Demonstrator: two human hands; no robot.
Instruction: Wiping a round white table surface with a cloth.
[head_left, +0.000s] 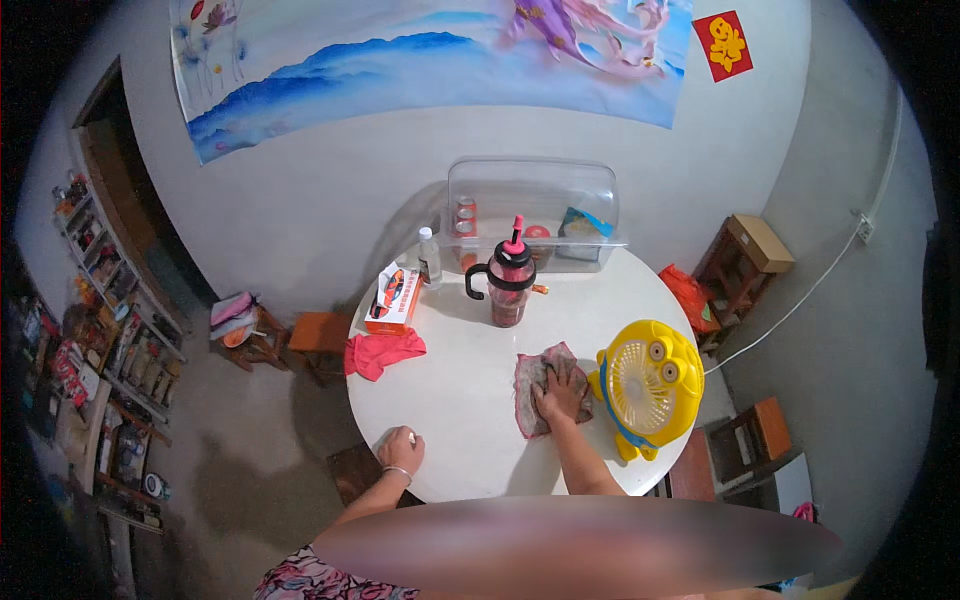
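Note:
My right hand (560, 393) lies flat on a grey-brown cleaning cloth (532, 412) with a pinkish edge, fingers spread, pressing it to the round white table (470, 430). Just right of it stands a yellow cartoon-shaped fan (655, 385) with a pale grille. My left hand (402, 450) rests curled on the table's near left edge, a bracelet at the wrist. A small white spot shows at its fingers; what it is, I cannot tell. Beyond the cloth stands a large tumbler (511, 285) with a black handle, pink straw and dark contents.
A red cloth (385, 352), a tissue box (394, 300) and a clear bottle (429, 258) sit on the table's left side. At the back, a transparent cover (530, 195) stands tilted over cans (465, 220) and packets. Wooden stools (322, 332) surround the table; a white cord (790, 320) runs to the wall.

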